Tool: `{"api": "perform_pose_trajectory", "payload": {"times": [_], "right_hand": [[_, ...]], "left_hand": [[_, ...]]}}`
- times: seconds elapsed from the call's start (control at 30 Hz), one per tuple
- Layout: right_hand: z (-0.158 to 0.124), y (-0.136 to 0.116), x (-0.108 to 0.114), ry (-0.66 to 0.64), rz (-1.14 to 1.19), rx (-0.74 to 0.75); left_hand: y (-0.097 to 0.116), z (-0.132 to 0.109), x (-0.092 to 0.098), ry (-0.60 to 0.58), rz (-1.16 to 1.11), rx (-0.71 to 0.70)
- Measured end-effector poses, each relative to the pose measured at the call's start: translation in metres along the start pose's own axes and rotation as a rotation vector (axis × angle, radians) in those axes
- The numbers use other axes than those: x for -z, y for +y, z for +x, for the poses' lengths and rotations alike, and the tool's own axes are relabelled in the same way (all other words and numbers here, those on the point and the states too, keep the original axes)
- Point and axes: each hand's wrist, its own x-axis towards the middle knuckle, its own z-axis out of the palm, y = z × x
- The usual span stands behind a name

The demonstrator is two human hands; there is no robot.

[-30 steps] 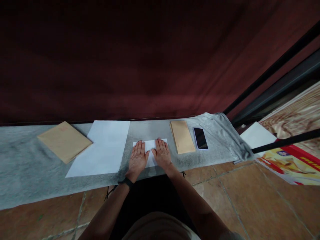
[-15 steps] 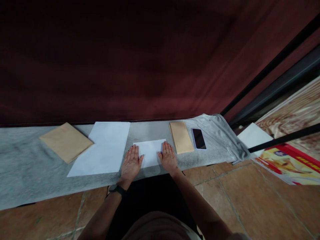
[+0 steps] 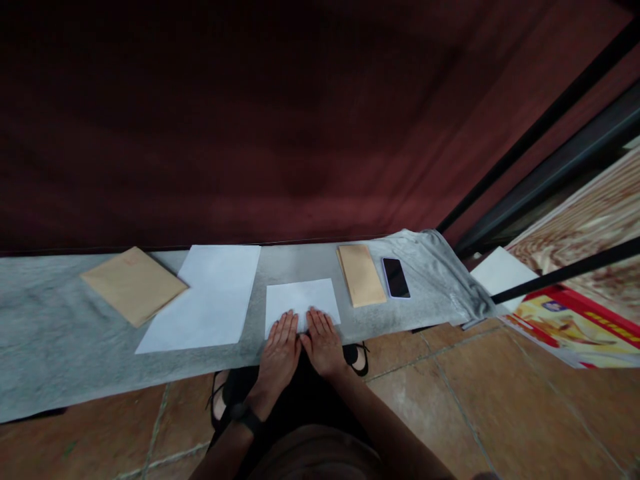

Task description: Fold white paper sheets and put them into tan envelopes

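A folded white sheet of paper [image 3: 300,297] lies flat on the grey cloth in front of me. Both palms press down along its near edge, side by side with the thumbs almost touching. My left hand [image 3: 280,350] has its fingers stretched out over the near left part. Lying flat as well, my right hand [image 3: 323,343] covers the near middle and right part. To the left rests a larger stack of white paper [image 3: 215,293]. Its left corner is overlapped by a brown envelope [image 3: 134,283]. More brown envelopes [image 3: 363,275] lie close on the right.
Right of the envelopes is a phone [image 3: 396,277], screen up. The narrow bench with grey cloth [image 3: 45,333] runs along a dark red curtain [image 3: 300,133]. Black metal bars [image 3: 530,143] cross at right, near a red and yellow box [image 3: 575,327] on the tiled floor [image 3: 430,400].
My hands have slid from the paper's left and right sides inward and toward me, meeting at its near edge. The paper's far part is now uncovered.
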Motion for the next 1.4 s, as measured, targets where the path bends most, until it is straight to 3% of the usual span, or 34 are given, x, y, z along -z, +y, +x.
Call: {"api": "perform_pose_trajectory", "payload": {"times": [0.27,0.47,0.6,0.77,0.93,1.13,1.27,1.4], "right_hand": [[-0.027,0.027,0.019,0.021,-0.088,-0.030],[-0.034,0.033,0.024,0.030,-0.118,-0.051],[-0.034,0.032,0.024,0.043,-0.133,-0.047],[-0.033,0.031,0.022,0.049,-0.154,-0.051],[-0.034,0.031,0.021,0.035,-0.123,-0.087],[-0.036,0.032,0.021,0.008,-0.068,-0.086],[-0.038,0.034,0.020,0.009,-0.061,-0.080],[-0.034,0.035,0.023,-0.008,-0.038,-0.097]], "left_hand": [[-0.018,-0.026,0.016,0.068,0.061,0.049],[-0.013,-0.029,0.019,0.107,0.077,0.092],[0.004,-0.016,0.018,0.039,0.042,0.049],[0.017,0.011,-0.003,-0.025,0.020,-0.014],[0.006,0.049,-0.021,-0.081,0.017,0.001],[-0.017,0.091,-0.020,-0.104,-0.003,0.044],[-0.021,0.094,-0.017,-0.089,0.015,0.068],[-0.015,0.078,-0.012,-0.102,0.015,0.035]]}}
